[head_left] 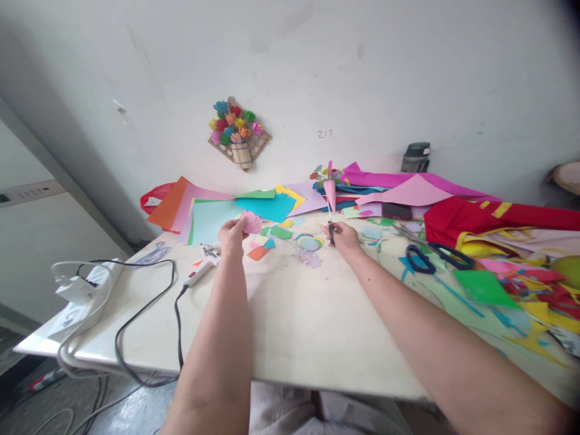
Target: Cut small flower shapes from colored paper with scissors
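Pinched in my left hand [232, 232] is a small pink paper piece [252, 222] with a rounded edge. My right hand [346, 237] grips small scissors [330, 211] by their dark handles, the blades pointing away from me toward the wall. The scissors are apart from the pink paper. Between the hands lie loose cut paper pieces: orange and blue scraps [259, 251], green ones [278, 232] and a stack of pale round pieces [310, 242]. Behind the scissors stands a pink paper cone [330, 192] with small paper flowers around its top.
A glue gun [202, 270] and its black cord lie left, near a white power strip [86, 296]. Large dark-handled scissors [448, 256], a phone [397, 211] and many paper scraps cover the right side. Coloured sheets [267, 207] line the wall; a bottle [415, 158] stands behind.
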Motion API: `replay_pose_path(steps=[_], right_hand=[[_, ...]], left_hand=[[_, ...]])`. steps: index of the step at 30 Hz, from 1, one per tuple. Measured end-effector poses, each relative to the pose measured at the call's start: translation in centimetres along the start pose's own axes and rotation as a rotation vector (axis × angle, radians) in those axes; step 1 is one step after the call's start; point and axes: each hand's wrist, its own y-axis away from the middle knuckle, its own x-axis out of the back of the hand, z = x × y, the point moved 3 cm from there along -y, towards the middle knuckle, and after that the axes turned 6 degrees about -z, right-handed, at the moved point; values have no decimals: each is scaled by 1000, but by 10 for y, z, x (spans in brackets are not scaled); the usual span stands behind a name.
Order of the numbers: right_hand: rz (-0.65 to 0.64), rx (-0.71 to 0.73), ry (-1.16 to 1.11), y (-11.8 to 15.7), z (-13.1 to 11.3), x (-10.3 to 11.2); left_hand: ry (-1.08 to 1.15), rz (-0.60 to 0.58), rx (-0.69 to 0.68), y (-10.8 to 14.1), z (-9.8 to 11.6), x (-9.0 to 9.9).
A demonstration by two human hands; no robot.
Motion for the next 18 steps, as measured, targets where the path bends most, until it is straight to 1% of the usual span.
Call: replay_pose_path(steps=[4,6,8,14,16,18], right_hand=[[2,-2,8,0,0,0],[-6,-12,3,1,-1,-1],[-12,-23,9,3,-3,-1],[-14,-23,53,2,-3,-1],[-18,-15,72,0,0,-1],[-28,-7,93,-2,3,-2]], left_hand=[[216,-187,-7,9,-3,-15],[288,-252,17,13,-8,-24],[305,-298,14,16,-13,-33],[83,-301,24,10,-40,-47],[-32,-252,-6,7,-47,-47],[-131,-268,-79,7,-47,-49]])
